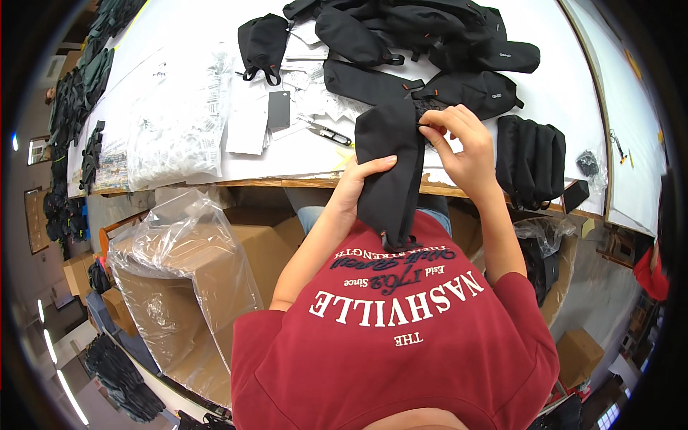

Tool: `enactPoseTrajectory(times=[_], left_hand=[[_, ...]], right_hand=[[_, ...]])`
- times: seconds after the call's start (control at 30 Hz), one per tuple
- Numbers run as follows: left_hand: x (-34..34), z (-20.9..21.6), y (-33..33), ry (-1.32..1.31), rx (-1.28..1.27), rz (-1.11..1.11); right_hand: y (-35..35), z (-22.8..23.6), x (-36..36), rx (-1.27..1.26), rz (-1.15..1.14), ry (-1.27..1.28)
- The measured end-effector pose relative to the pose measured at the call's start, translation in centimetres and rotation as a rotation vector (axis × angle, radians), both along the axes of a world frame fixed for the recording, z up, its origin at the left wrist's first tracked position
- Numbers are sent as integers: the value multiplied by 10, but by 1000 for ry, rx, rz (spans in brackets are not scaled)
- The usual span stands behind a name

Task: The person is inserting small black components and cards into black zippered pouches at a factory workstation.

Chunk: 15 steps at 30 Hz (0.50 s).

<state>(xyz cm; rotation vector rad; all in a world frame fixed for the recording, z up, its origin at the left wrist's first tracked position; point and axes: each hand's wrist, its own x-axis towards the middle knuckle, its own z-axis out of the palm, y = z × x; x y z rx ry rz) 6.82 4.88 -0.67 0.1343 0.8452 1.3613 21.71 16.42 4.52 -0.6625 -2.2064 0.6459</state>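
A long black fabric pouch [387, 136] is held up in front of my chest at the table's edge, its lower end against my shirt. My left hand [356, 183] grips it from the left side, thumb lying across the front. My right hand [464, 147] is closed in a pinch at the pouch's upper right edge; the small part between the fingertips is too small to tell. Just left of the pouch lie thread snips [330, 134] with dark handles. A black card tag [279, 109] rests near them on white papers.
A heap of similar black pouches [358, 36] covers the table's far side. Several more stand in a row [530, 158] at my right. Clear plastic bags [179, 122] are piled on the left. A plastic-lined cardboard box [183, 279] stands below the table edge, left of me.
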Motion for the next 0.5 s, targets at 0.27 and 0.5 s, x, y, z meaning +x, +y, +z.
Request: enactPoseTrajectory(times=[0.27,0.5], left_hand=[[-31,-61,-12,-166,55,-431],[-54,-44,46,30,192,-413]], right_hand=[[-7,-7,4,-272,95,17],[-9,-12,-11,-374,82,-14]])
